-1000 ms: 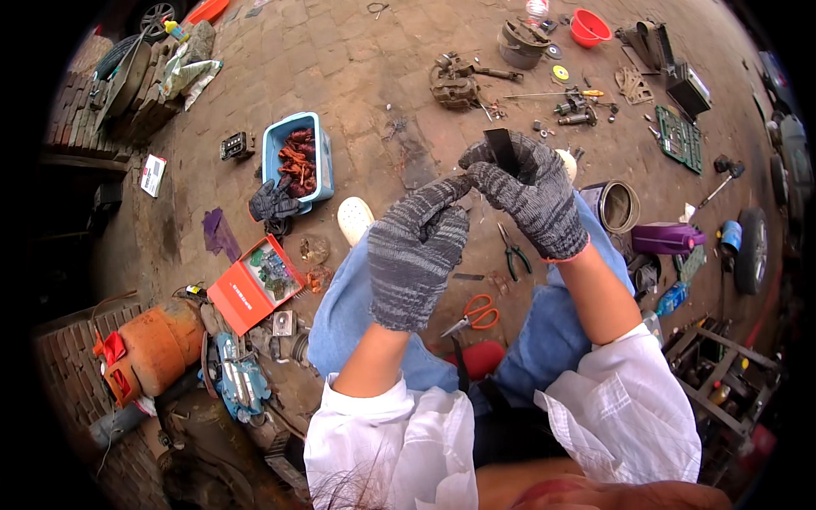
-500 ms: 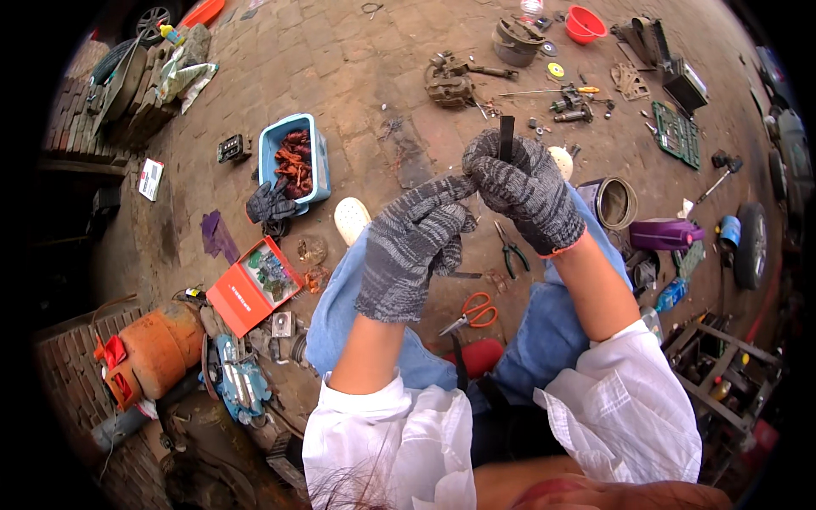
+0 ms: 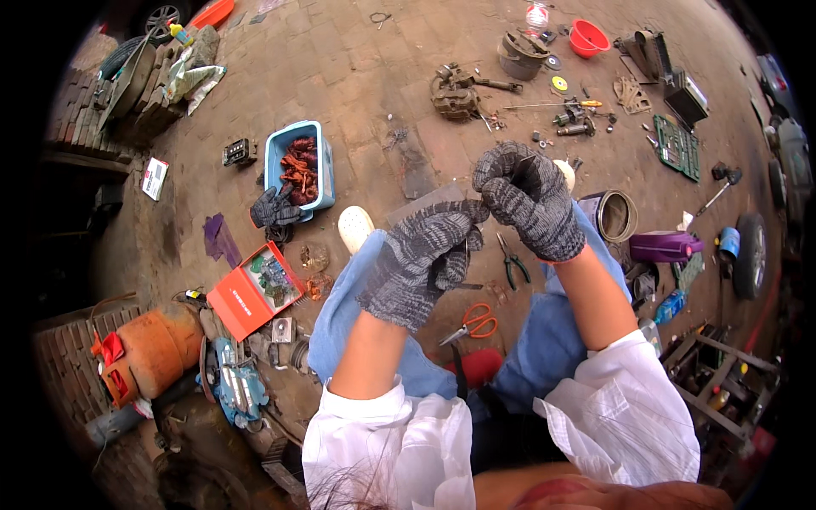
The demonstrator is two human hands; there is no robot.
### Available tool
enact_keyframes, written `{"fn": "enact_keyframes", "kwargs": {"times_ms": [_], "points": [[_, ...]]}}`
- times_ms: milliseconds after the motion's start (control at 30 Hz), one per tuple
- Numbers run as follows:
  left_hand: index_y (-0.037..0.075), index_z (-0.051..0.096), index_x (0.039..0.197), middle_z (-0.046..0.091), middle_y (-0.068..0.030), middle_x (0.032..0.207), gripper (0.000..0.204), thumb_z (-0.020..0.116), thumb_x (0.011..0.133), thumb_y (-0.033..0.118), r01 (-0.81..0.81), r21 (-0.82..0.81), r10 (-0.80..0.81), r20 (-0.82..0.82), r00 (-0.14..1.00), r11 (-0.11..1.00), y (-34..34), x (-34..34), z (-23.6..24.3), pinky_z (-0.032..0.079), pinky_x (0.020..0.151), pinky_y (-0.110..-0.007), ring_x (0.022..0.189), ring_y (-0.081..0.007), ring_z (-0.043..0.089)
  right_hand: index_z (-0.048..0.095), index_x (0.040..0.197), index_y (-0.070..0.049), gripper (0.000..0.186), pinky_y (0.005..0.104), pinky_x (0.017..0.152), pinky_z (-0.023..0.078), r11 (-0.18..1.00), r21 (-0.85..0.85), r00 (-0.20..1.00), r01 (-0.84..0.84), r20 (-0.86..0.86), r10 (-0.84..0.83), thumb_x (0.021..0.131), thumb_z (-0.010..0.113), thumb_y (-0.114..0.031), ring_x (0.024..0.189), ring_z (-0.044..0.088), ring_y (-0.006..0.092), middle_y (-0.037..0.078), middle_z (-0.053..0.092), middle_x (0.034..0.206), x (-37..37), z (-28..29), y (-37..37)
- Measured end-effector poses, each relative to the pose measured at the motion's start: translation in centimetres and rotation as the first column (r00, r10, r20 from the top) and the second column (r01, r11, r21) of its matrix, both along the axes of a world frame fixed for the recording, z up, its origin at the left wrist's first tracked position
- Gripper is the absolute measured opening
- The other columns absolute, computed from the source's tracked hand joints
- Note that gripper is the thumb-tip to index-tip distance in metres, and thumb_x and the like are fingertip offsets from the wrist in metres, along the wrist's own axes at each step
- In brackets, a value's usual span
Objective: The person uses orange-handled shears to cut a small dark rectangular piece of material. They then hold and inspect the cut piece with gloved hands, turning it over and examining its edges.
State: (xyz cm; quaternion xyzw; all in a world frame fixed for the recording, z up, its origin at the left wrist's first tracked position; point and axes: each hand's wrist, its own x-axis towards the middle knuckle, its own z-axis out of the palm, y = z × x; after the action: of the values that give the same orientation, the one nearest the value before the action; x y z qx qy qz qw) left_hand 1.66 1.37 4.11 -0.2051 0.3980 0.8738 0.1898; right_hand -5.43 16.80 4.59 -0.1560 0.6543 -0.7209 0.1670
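Note:
Both my hands wear grey knit gloves and meet in front of me over the brick ground. My right hand (image 3: pixel 531 200) is closed round a narrow dark strip (image 3: pixel 523 174), mostly hidden by the fingers. My left hand (image 3: pixel 425 251) is closed, fingertips touching the right hand's; what they pinch is too hidden to name. Below lie green-handled pliers (image 3: pixel 513 259) and orange-handled scissors (image 3: pixel 472 325), between my knees.
A blue bin (image 3: pixel 319 198) with rusty-red pieces and a spare glove stands ahead left, near an open red box (image 3: pixel 238 306). An orange gas cylinder (image 3: pixel 161 348) lies left. Right are a metal can (image 3: pixel 619 214), purple jug (image 3: pixel 663 246), green toolkit (image 3: pixel 677 149) and tyre (image 3: pixel 750 255).
The dark strip stuck up clearly from my right hand earlier and now shows much less. Over the last half second both hands have shifted slightly down and to the right.

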Motion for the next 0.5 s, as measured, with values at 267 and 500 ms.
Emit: {"fn": "enact_keyframes", "kwargs": {"times_ms": [267,500], "points": [[0.005,0.056,0.09,0.054,-0.0039,0.071,0.018,0.058,0.074,0.012,0.093,-0.227,-0.134,-0.175,0.975,0.97,-0.1,0.0,-0.3,0.034,0.043,-0.021,0.05,-0.0103,0.045,0.052,0.103,-0.001,0.025,0.0257,0.075,0.045,0.997,-0.049,0.997,-0.063,0.045,0.065,0.08,0.058,-0.008,0.085,0.053,0.0101,0.005,0.058,0.091,0.0,-1.0,0.6],[0.002,0.058,0.092,0.056,-0.0036,0.072,0.019,0.059,0.075,0.01,-0.028,-0.394,-0.067,-0.225,0.972,0.919,0.2,0.1,-0.8,0.036,0.046,-0.02,0.052,-0.0082,0.047,0.054,0.089,-0.004,0.013,0.0183,0.052,0.038,0.998,-0.063,0.999,-0.032,0.008,0.032,0.079,0.059,-0.01,0.062,0.048,0.0049,-0.001,0.053,0.075,0.0,-0.6,-0.1]]}}
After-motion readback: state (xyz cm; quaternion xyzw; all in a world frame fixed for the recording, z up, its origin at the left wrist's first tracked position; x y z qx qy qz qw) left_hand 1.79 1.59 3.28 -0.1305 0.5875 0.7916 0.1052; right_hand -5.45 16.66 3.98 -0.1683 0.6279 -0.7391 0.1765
